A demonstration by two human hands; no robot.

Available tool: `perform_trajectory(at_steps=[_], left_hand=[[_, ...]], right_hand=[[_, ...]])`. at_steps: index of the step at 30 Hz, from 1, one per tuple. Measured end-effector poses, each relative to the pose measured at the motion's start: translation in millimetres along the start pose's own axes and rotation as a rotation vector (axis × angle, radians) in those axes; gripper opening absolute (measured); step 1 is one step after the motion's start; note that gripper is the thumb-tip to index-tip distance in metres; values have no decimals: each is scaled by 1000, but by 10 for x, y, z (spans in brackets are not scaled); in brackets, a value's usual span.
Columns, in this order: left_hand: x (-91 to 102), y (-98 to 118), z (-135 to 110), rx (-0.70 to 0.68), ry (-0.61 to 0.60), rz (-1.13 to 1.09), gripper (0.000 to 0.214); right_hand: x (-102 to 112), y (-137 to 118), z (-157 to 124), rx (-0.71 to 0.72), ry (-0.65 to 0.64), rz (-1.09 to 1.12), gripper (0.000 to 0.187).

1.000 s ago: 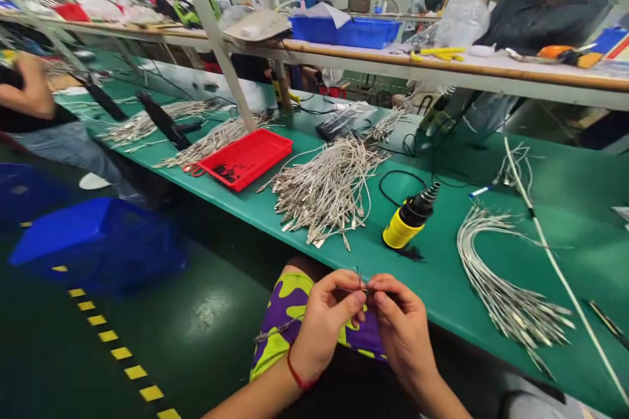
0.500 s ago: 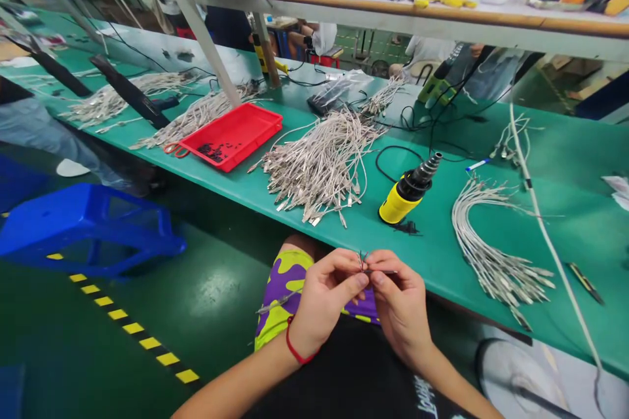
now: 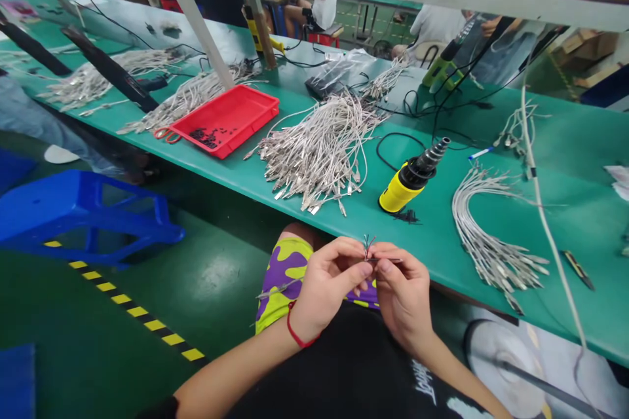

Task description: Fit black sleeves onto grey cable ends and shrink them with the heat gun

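My left hand (image 3: pixel 327 285) and my right hand (image 3: pixel 400 294) meet above my lap, both pinching a thin grey cable (image 3: pixel 386 260). Fine coloured wires (image 3: pixel 367 247) fan upward from its stripped end, between my fingertips. A metal-tipped length of cable (image 3: pixel 278 289) trails down across my patterned purple and yellow shorts. A red cord circles my left wrist. On the green workbench (image 3: pixel 580 209) ahead lie a large heap of braided cables (image 3: pixel 314 154), a looser bundle (image 3: pixel 491 242) to the right, and a yellow and black hot-air tool (image 3: pixel 407 183).
A red tray (image 3: pixel 221 121) holding small black bits sits on the bench beside red-handled scissors (image 3: pixel 166 135). More cable bundles lie further left. A blue stool (image 3: pixel 83 216) stands on the green floor, and a shelf runs overhead. A co-worker's legs show at left.
The whole scene has slid upward in view as my head tilts lower. My hands stay together on the cable, with the stripped wires still upright between them.
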State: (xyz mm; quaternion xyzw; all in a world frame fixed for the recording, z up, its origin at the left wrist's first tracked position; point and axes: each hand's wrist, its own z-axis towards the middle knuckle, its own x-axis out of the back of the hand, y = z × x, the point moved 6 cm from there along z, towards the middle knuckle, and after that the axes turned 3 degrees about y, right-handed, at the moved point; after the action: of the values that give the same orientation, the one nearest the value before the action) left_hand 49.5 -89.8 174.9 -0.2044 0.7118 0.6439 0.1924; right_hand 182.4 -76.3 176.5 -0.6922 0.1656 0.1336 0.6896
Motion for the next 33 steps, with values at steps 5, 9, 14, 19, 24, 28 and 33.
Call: perform_trajectory(at_steps=[5,9,14,19,24,28,33], left_hand=[[-20,-5,20,18,-4,-5,17],[-24,-4,25,25,-5,-19,19],[-14,-4,29,40,2,-15,19],[-11,-1,32,29,5,-32,17],[-10,5,31,19,5,-40,15],[-11,10,30,28,0,-8,17],[14,29,30,21,17,25,19]], right_hand=[[37,23,7,-15,22,26,5],[29,9,9,-3,17,30,5],[17,10,20,2,11,16,5],[8,28,29,-4,-5,9,5],[16,36,29,-10,5,-3,4],[27,64,27,-4,10,-3,5],[28,5,69,146,-52,-161,32]])
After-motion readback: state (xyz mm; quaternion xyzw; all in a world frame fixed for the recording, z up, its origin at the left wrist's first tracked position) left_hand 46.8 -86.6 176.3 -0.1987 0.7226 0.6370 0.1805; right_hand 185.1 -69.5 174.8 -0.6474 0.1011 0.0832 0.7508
